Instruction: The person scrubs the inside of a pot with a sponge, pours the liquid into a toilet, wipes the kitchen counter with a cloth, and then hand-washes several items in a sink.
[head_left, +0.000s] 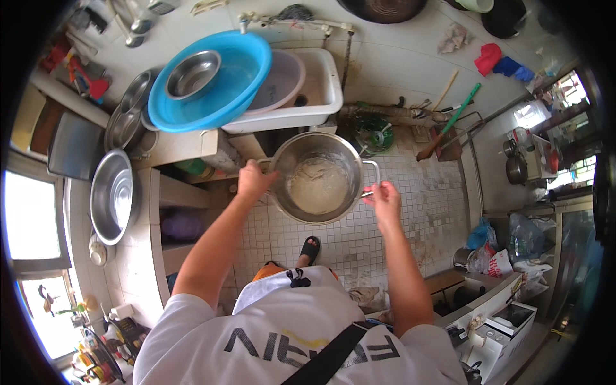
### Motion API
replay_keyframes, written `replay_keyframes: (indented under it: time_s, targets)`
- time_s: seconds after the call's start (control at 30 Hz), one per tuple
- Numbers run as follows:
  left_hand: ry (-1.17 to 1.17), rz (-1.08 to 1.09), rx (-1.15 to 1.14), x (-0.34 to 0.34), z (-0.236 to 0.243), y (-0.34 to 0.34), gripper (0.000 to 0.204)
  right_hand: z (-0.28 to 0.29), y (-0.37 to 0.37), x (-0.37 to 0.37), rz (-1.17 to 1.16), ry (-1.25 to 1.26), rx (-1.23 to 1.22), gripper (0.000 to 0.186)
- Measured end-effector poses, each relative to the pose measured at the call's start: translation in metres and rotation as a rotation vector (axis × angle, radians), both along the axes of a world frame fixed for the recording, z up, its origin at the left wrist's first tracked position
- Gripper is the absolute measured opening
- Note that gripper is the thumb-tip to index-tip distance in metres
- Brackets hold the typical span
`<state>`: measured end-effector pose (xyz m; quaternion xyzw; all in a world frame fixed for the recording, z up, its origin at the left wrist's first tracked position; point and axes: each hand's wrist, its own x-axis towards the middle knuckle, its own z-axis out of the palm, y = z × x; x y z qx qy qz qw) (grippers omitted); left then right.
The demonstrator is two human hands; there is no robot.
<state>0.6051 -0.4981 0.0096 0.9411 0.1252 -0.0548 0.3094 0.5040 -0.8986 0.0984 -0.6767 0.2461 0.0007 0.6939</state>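
Note:
A wide stainless steel pot [280, 196] is held up in front of me above the tiled floor. Inside it lies a pale, off-white mass of dough [319, 186], with smears on the inner wall. My left hand [255, 181] grips the pot at its left handle, the thumb over the rim. On the other side, my right hand [385, 197] has its fingers closed on the lower part of the right loop handle [375, 168].
Beyond the pot is a white sink [330, 83] with a large blue basin [256, 77] and a small metal bowl [193, 74]. A metal basin [112, 196] stands on the left counter. A green-handled broom [459, 112] leans at the far right; bags [526, 237] lie right.

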Motion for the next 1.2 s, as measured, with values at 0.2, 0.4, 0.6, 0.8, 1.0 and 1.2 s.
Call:
replay_keyframes:
  time_s: [0.2,0.4,0.6,0.8,1.0,1.2]
  targets:
    - [0.128,-0.065,-0.017,0.067,0.043,-0.083,0.080,0.015,-0.054,0.043,-0.118,-0.080,0.000,0.021]
    - [-0.009,-0.100,-0.031,0.109,0.062,-0.081,0.076,0.033,-0.058,0.060,-0.183,-0.035,-0.010,0.023]
    - [-0.066,-0.193,-0.044,0.150,0.085,-0.103,0.076,0.070,-0.088,0.101,-0.130,-0.036,0.079,0.026]
    - [0.017,-0.321,-0.053,0.180,0.153,-0.114,0.065,0.083,-0.083,0.084,-0.063,0.038,0.335,0.053]
    - [0.006,-1.096,-0.064,0.132,0.138,-0.201,0.067,0.056,-0.009,0.063,-0.265,-0.139,0.352,0.050]
    - [0.503,-1.413,-0.419,0.088,0.102,-0.233,0.098,0.030,0.013,0.052,-0.524,-0.214,0.298,0.049]
